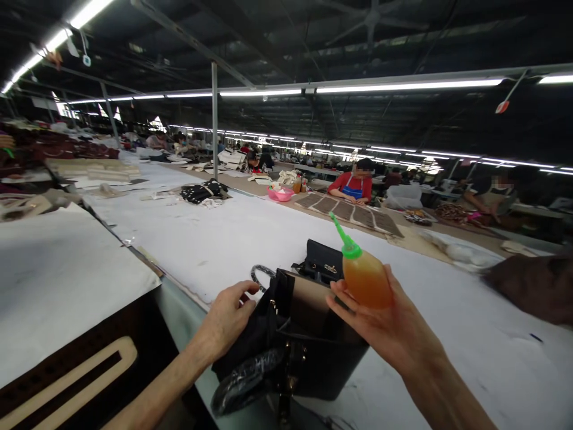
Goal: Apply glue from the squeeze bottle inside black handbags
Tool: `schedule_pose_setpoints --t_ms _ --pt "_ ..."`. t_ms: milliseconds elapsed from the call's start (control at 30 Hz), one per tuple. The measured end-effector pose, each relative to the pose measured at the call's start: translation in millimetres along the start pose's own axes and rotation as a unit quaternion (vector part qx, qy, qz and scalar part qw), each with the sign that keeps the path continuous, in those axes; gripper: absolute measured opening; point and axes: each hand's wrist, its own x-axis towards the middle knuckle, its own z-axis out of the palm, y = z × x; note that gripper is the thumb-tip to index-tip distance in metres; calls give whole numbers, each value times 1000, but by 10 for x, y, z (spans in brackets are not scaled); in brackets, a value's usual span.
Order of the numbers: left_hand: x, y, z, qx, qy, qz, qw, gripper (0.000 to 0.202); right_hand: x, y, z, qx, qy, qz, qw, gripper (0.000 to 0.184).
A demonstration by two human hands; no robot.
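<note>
A squeeze bottle [367,282] of orange liquid with a bright green cap and long nozzle rests in my right hand [398,328], nozzle pointing up and left. Below and between my hands stands a black handbag [320,364], its top open on a brown inside. Clear plastic wraps its handles, one of them a near handle [246,379] hanging at the front. My left hand [230,316] is at the bag's left side, thumb and forefinger apart; whether it touches the bag is unclear. Just behind the bag lies a small black pouch [322,258] with a gold clasp.
A white-covered table [179,227] spreads around the bag. On it sits a dark dotted bundle [203,191]. Farther off are a pink basin [280,192], brown panels [349,210] and a co-worker in red [358,182]. A pale slotted board [71,382] is at lower left.
</note>
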Motion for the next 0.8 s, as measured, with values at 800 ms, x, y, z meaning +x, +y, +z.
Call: schedule_pose_setpoints --t_ms 800 --pt "320 -181 -46 80 -76 -55 992 9 117 -38 -214 -70 11 -50 996 46"
